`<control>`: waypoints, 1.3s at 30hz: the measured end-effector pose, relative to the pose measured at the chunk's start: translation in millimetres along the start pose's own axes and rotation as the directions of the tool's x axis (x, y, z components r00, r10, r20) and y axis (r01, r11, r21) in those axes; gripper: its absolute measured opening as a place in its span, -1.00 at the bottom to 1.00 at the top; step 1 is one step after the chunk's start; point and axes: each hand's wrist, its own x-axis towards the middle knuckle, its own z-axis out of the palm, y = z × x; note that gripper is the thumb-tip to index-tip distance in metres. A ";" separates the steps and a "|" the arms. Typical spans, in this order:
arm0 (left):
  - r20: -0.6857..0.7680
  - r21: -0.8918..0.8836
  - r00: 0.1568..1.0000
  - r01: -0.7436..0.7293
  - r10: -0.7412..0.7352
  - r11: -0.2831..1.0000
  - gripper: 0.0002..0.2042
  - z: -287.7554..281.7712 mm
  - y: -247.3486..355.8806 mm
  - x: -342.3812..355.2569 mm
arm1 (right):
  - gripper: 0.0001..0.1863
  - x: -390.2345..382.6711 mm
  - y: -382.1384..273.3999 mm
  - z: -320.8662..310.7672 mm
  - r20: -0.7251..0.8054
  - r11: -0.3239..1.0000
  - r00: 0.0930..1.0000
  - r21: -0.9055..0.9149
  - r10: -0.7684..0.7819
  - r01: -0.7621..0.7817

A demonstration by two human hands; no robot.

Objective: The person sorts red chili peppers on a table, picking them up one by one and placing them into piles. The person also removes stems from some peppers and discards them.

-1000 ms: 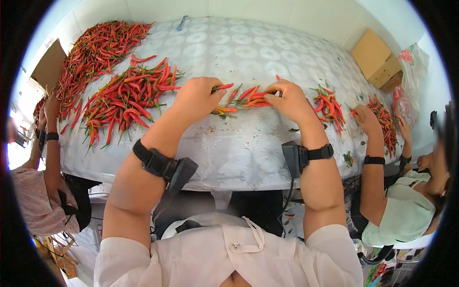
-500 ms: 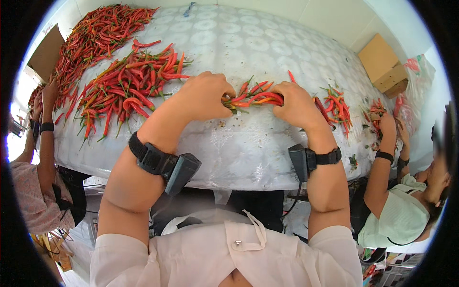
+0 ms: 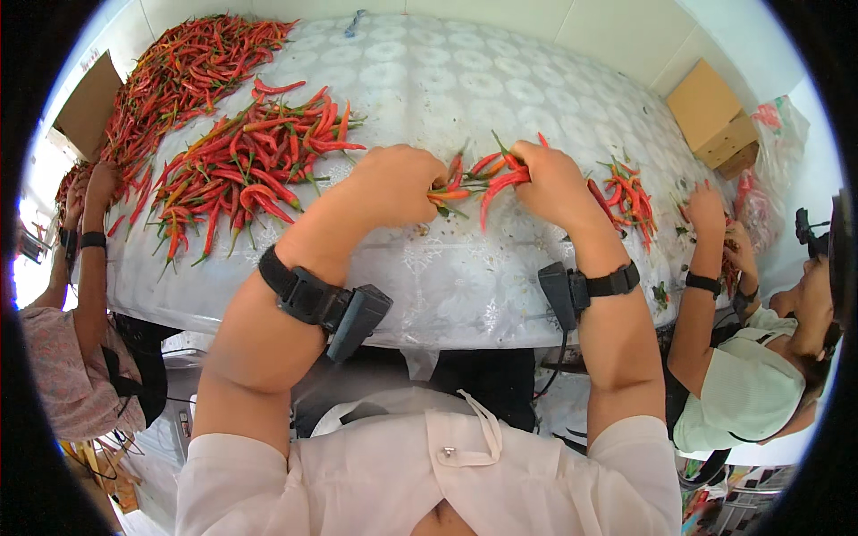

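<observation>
Over the middle of the table, my left hand point(image 3: 402, 183) is closed round chili peppers, with an orange-red chili point(image 3: 452, 194) and green stems poking out past the fingertips. Just to its right, my right hand point(image 3: 552, 183) pinches red chilies point(image 3: 502, 181); one of them curves downward and a green stem points up. Most of what each fist covers is hidden. Left of my left forearm spreads a loose pile of red chilies point(image 3: 241, 170) with green stems. Beside my right wrist lies a smaller bunch of red chilies point(image 3: 631, 201).
A large chili heap point(image 3: 192, 67) fills the table's far left corner, where a co-worker's hands point(image 3: 100, 183) reach in. At right another co-worker's hand point(image 3: 706, 213) works beside a cardboard box point(image 3: 710, 116) and a plastic bag point(image 3: 778, 156). A patterned plastic tablecloth point(image 3: 438, 286) covers the table.
The chilies between my hands have parted: my right hand now holds its red ones with tips hanging left and down. My left hand has shifted slightly right. The right co-worker's hand has lifted.
</observation>
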 end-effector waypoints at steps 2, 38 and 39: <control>0.028 -0.005 1.000 0.006 -0.006 1.000 -0.74 1.9 -3.6 1.7 | -0.83 15.1 -1.0 -0.2 -0.039 0.991 0.992 -0.062 -0.119 0.117; 0.030 -0.936 0.961 0.125 -0.276 0.330 -0.51 6.6 28.9 15.0 | -0.74 2.8 -8.7 16.0 -0.225 0.914 0.971 0.404 0.075 0.023; 0.025 -0.939 0.964 0.114 -0.263 0.326 -0.49 7.4 30.6 14.7 | -0.74 2.1 -13.9 15.0 -0.253 0.916 0.965 0.400 0.068 0.041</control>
